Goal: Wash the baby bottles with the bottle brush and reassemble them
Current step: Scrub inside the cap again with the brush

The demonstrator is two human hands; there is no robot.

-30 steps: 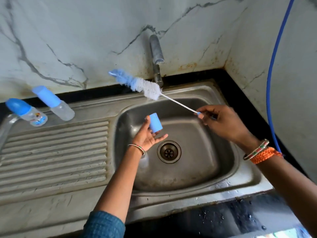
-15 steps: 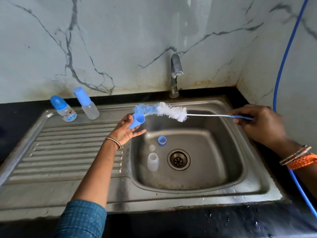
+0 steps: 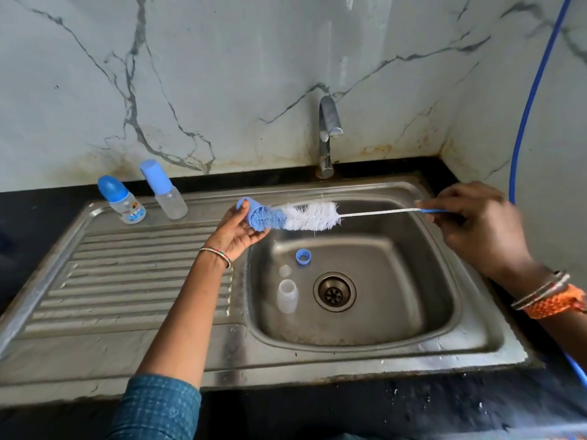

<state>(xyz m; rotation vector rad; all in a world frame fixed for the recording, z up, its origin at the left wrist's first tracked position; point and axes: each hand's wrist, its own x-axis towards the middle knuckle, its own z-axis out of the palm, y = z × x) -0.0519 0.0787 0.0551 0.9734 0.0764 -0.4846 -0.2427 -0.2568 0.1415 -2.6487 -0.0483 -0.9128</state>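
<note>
My left hand (image 3: pixel 236 231) holds a blue bottle cap (image 3: pixel 251 212) over the sink's left rim, its mouth turned right. My right hand (image 3: pixel 476 227) grips the thin handle of the bottle brush (image 3: pixel 308 215), whose blue bristle tip sits inside the cap. In the steel sink basin (image 3: pixel 397 296) lie an open clear bottle (image 3: pixel 286 296), a clear teat (image 3: pixel 285 270) and a blue screw ring (image 3: pixel 303 257). Two assembled bottles stand at the back of the drainboard: one with a round blue cap (image 3: pixel 122 200) and one with a tall blue cap (image 3: pixel 163 189).
The tap (image 3: pixel 327 134) rises behind the basin with no water running. The ribbed drainboard (image 3: pixel 127 281) spreads to the left. A blue hose (image 3: pixel 533 90) hangs down the right wall. The drain (image 3: pixel 334 292) is in the basin's middle. Black wet counter runs along the front.
The brush swung down from near the tap to level, and its tip has entered the cap. My left hand carried the cap up and left to the basin's rim.
</note>
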